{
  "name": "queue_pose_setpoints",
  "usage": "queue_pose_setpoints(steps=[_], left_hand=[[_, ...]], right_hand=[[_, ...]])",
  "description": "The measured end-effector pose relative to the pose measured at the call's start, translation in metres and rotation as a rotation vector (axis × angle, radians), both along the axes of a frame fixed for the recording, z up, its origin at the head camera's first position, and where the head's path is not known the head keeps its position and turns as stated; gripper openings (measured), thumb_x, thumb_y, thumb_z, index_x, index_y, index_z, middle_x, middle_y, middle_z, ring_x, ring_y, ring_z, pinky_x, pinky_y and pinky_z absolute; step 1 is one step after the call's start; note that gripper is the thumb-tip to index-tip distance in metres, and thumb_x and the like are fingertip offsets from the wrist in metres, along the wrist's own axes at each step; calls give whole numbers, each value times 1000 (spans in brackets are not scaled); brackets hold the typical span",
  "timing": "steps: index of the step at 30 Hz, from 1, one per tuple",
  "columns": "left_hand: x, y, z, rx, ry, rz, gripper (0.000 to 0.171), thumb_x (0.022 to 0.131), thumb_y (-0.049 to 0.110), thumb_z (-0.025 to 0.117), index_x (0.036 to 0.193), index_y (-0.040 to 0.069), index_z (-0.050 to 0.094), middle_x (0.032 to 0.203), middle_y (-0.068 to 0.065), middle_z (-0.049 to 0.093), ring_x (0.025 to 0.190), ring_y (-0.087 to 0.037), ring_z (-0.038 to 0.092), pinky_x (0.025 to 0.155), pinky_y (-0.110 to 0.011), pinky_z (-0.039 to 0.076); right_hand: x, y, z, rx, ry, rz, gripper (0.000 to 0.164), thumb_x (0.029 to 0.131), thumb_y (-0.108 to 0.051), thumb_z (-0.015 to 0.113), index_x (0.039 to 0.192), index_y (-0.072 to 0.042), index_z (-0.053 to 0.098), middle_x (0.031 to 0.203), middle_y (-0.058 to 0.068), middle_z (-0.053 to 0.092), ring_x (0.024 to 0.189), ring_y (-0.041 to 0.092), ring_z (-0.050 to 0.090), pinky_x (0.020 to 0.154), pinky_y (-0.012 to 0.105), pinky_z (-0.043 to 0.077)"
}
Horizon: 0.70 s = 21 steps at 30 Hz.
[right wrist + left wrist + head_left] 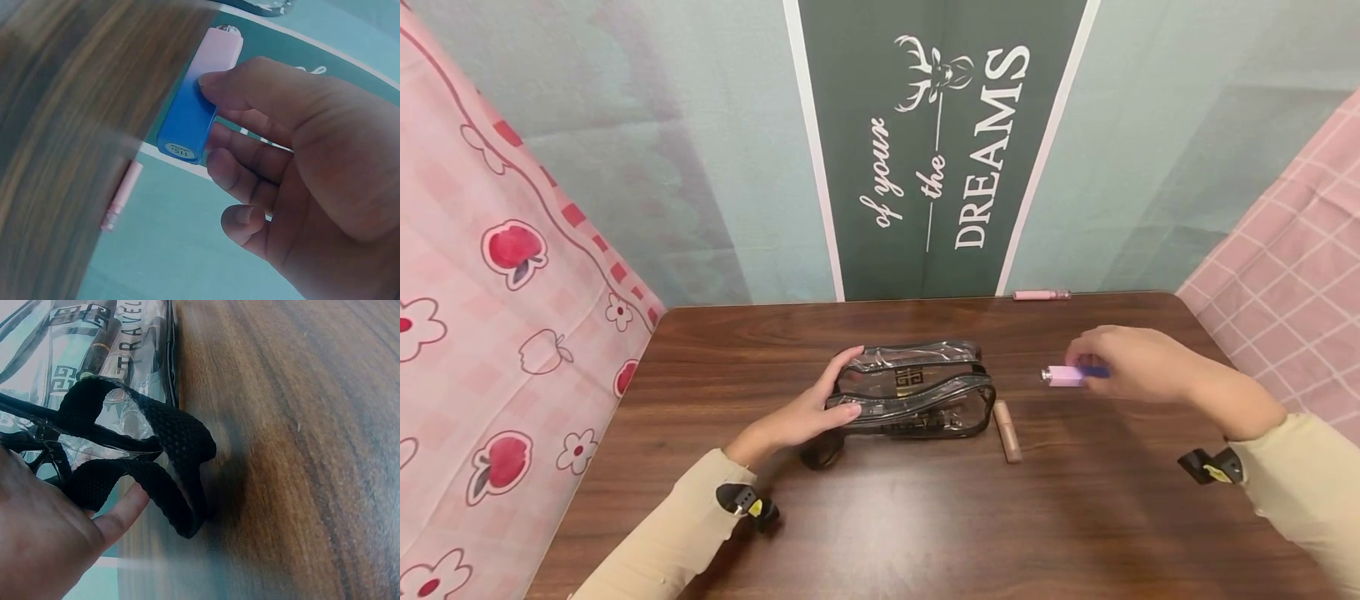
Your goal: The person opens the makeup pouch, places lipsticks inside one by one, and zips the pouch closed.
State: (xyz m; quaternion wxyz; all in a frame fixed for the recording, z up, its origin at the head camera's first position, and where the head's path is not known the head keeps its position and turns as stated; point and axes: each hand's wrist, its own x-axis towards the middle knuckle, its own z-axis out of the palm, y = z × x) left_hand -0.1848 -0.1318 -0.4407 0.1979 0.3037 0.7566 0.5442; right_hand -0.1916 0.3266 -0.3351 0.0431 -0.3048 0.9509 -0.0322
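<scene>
Pink-to-blue stick [192, 103], brown wood-grain table [887, 517]

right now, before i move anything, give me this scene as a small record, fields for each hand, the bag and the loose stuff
left hand: holds the left end of the clear bag
right hand: pinches a pink-and-blue tube
bag: on the table, top open, black strap at its left end
bag contents: slim tubes show through the plastic
beige tube: lies by the bag's right end
pink tube: at the table's far edge
</scene>
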Motion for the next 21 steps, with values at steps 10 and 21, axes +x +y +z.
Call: queue_pose_setpoints(steps=[10, 21], left_hand=[[0, 0, 0, 12, 11, -4, 81, 102, 30, 61, 163, 21, 8, 145, -23, 39, 128, -35, 48, 102, -44, 41], [0, 1, -1, 2, 9, 1, 82, 102, 31, 62, 163, 19, 8, 146, -24, 38, 130, -37, 46, 103, -49, 39]], right_hand=[[-5, 0, 21, 6, 79, 23, 26, 74, -12, 85, 94, -22, 72, 86, -12, 63, 73, 7, 53, 65, 35, 49], [-8, -8, 30, -5, 86, 31, 26, 76, -13, 87, 96, -21, 73, 88, -12, 64, 73, 6, 51, 65, 33, 49]])
